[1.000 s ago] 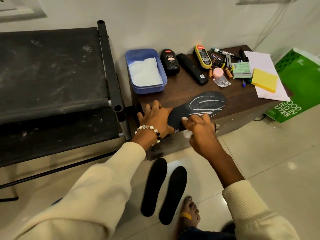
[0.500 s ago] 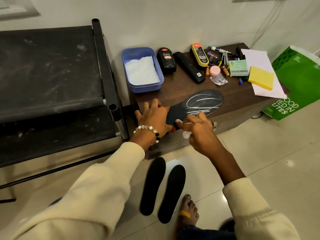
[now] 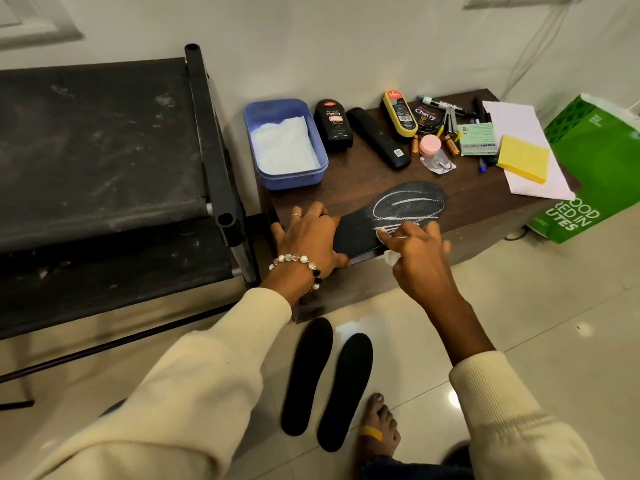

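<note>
On the wooden bench (image 3: 485,209) the black insole (image 3: 363,226) lies under both sets of fingers, its chalk-marked toe beyond them. Left hand (image 3: 308,237): fingers spread flat, pressing the heel end. Right hand (image 3: 419,258): fingers curled round a white tissue (image 3: 390,258), fingertip touching the insole.

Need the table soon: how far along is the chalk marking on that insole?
Done: the insole bears a chalked oval at its toe. In hand: the left hand presses its heel end while the right hand pinches chalk, lining the middle. Left: the heel half and two floor insoles, unmarked.
</note>
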